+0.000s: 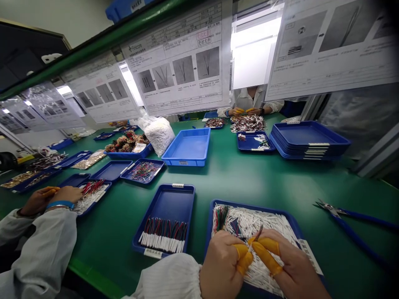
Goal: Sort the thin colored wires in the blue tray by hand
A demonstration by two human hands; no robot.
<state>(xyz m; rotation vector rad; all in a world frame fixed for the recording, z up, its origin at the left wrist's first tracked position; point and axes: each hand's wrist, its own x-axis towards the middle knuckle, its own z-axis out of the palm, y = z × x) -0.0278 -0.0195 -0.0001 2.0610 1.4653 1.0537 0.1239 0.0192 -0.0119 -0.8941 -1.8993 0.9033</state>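
Over a blue tray [294, 226] of white sleeves, my left hand [224, 263] and my right hand [283, 259] meet, with yellow finger cots on their fingertips. Both pinch a small piece with a white end and dark wires [259, 233] rising between the fingers. Red, green and black wires [220, 218] lie at that tray's upper left corner. To the left, another blue tray [174, 198] holds a row of wires with white sleeves [162, 243].
Blue-handled pliers [339, 211] lie at the right. Stacked blue trays [311, 139], a light blue bin [187, 147] and a white bag [158, 135] stand farther back. A co-worker's hands [62, 195] are at the left; another person [249, 104] sits across.
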